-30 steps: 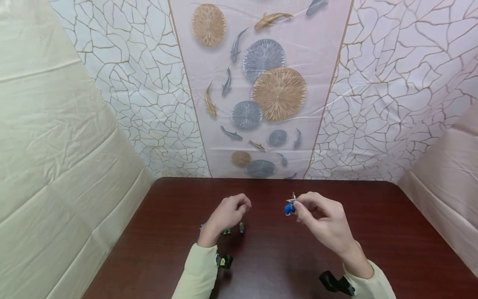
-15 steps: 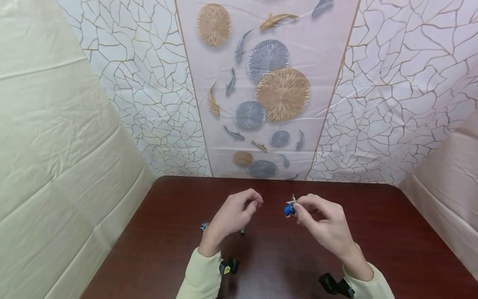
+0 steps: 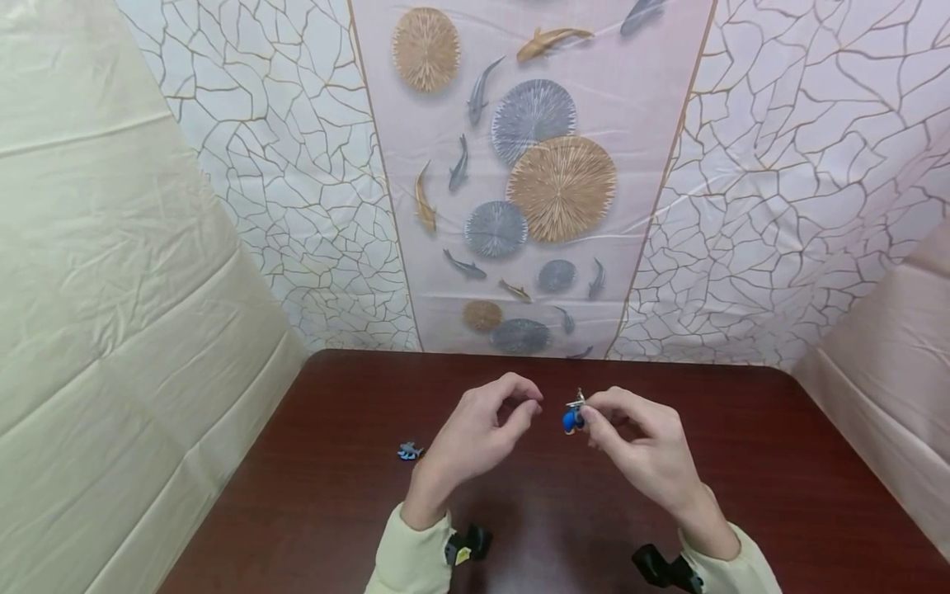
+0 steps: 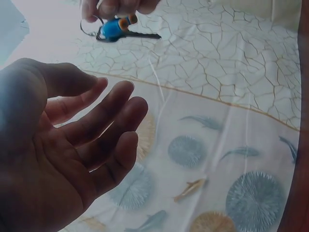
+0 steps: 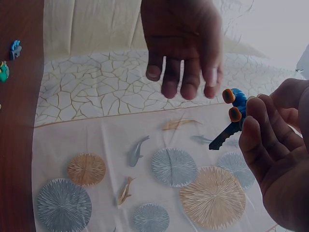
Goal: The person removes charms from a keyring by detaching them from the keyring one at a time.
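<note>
In the head view my right hand (image 3: 649,441) is raised over the table, pinching a small blue toy figure (image 3: 571,420) between thumb and fingers. The right wrist view shows the same blue toy (image 5: 238,99) with two orange-rimmed round ends and a dark toothed blade hanging below. A thin dark ring loops off the blue toy (image 4: 113,30) in the left wrist view. My left hand (image 3: 475,441) hovers just left of it, apart from the toy. Its fingers (image 4: 113,113) are loosely bent around nothing, palm showing.
On the dark red-brown table (image 3: 341,396) a small blue and grey toy (image 3: 410,451) lies left of my left wrist. A green toy (image 5: 4,71) shows at the right wrist view's left edge. Patterned cloth (image 3: 505,272) hangs behind the table.
My left hand has moved right, closer to the blue toy figure, uncovering the blue and grey toy and hiding others from the head view. The right hand stays nearly still with its toy.
</note>
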Tool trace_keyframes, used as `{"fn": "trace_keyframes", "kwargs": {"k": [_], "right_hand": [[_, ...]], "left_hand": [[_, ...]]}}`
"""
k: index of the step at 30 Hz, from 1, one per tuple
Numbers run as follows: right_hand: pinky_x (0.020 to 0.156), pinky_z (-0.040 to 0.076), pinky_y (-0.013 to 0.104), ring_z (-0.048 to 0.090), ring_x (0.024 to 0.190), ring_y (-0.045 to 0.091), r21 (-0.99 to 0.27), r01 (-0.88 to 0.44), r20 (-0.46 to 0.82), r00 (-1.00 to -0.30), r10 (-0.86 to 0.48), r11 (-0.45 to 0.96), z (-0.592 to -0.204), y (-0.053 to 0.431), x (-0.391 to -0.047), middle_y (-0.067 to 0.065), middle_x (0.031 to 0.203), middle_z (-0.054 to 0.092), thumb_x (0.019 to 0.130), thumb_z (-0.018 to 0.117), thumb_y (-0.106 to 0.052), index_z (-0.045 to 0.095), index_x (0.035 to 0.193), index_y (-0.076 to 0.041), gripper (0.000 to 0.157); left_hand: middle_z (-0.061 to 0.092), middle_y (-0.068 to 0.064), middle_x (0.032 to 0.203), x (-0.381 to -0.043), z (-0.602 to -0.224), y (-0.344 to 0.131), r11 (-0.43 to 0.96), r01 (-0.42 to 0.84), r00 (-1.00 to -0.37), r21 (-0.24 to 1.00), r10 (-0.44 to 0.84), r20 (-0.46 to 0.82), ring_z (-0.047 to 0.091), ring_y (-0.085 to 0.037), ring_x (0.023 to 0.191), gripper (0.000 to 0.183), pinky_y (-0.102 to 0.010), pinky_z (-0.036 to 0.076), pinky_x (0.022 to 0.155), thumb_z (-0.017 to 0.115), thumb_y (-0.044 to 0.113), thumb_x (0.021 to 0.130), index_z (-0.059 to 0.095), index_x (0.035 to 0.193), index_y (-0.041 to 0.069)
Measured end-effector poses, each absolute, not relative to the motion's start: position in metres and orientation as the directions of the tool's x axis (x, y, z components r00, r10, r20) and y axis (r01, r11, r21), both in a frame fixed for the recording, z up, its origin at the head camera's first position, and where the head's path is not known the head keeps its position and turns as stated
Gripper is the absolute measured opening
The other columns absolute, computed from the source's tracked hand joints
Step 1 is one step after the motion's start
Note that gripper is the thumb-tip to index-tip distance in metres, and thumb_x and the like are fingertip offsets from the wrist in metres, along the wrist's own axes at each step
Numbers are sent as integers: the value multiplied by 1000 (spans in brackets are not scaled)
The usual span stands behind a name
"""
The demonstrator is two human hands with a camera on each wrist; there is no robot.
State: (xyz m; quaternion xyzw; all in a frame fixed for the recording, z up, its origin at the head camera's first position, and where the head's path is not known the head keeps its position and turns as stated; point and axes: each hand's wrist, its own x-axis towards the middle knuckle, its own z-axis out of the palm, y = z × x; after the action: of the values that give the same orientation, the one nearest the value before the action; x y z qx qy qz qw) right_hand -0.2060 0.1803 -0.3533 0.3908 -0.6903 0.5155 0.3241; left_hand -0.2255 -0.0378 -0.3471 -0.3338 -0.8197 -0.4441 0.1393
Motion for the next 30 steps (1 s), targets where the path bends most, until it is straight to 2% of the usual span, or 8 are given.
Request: {"fn": "trace_keyframes", "kwargs": {"k": [8, 14, 18, 23, 30], "right_hand": [[48, 48, 15, 58, 59, 5, -459, -876, 851, -482, -209, 149, -353, 179, -205, 2, 70, 60, 73, 64, 26, 66, 89, 2, 29], [48, 47, 15, 56, 60, 4, -452, -881, 855, -473, -214, 141, -351, 177, -203, 1, 70, 58, 73, 65, 26, 66, 88, 2, 28], [47, 46, 15, 56, 61, 3, -448, -883, 856, -469, -218, 137, -350, 176, -202, 1, 71, 58, 73, 65, 26, 67, 88, 2, 28], [47, 44, 16, 54, 65, 2, -414, -904, 874, -427, -230, 106, -347, 175, -200, 2, 74, 57, 77, 65, 22, 66, 87, 4, 21], [52, 44, 17, 52, 68, 3, -336, -938, 904, -347, -251, 87, -340, 172, -197, 4, 75, 58, 84, 66, 12, 65, 86, 5, 7]], "left_hand": [[69, 5, 93, -219, -341, -30, 302, 708, -700, 638, 420, 578, 57, -3, 74, 8, -17, 50, 67, 63, 17, 95, 63, 104, 16], [68, 5, 92, -215, -337, -24, 260, 716, -690, 648, 407, 599, 58, -4, 76, 9, -24, 53, 64, 64, 18, 95, 64, 103, 14], [68, 4, 92, -213, -336, -20, 247, 714, -692, 655, 394, 605, 58, -4, 74, 9, -24, 53, 64, 65, 17, 94, 65, 102, 13], [67, 3, 93, -213, -336, -16, 218, 709, -691, 670, 402, 600, 58, -2, 73, 8, -18, 52, 65, 64, 17, 95, 64, 102, 13], [67, 4, 91, -213, -337, -13, 212, 711, -690, 671, 394, 607, 58, -2, 73, 5, -17, 51, 63, 64, 17, 95, 64, 100, 15]]}}
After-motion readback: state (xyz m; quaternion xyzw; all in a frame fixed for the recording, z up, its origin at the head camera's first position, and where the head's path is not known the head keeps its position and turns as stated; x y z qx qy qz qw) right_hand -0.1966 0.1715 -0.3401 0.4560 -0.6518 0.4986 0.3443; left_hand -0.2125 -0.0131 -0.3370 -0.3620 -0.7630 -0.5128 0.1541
